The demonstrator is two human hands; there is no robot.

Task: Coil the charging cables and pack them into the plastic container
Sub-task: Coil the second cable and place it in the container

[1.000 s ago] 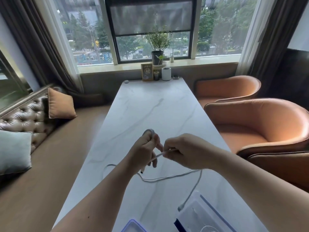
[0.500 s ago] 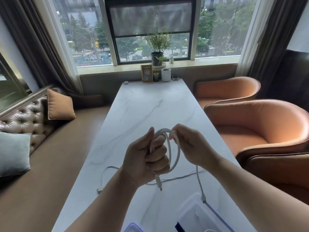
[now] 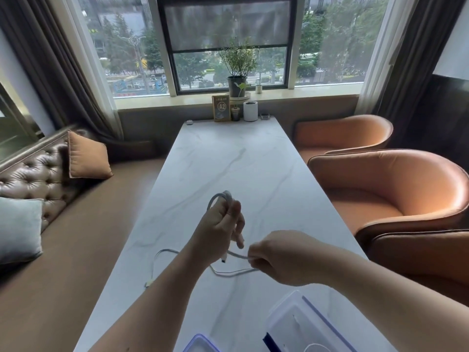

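White charging cable (image 3: 222, 196) loops up out of my left hand (image 3: 218, 232), whose fingers are curled round the coil above the marble table (image 3: 228, 168). My right hand (image 3: 281, 257) pinches the strand running from it (one plug end dangles between them). The plastic container (image 3: 286, 308) sits on the table just under my right forearm.

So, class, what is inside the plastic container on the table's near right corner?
Part of a white cable loop shows inside the plastic container; the picture's lower edge cuts off the rest.
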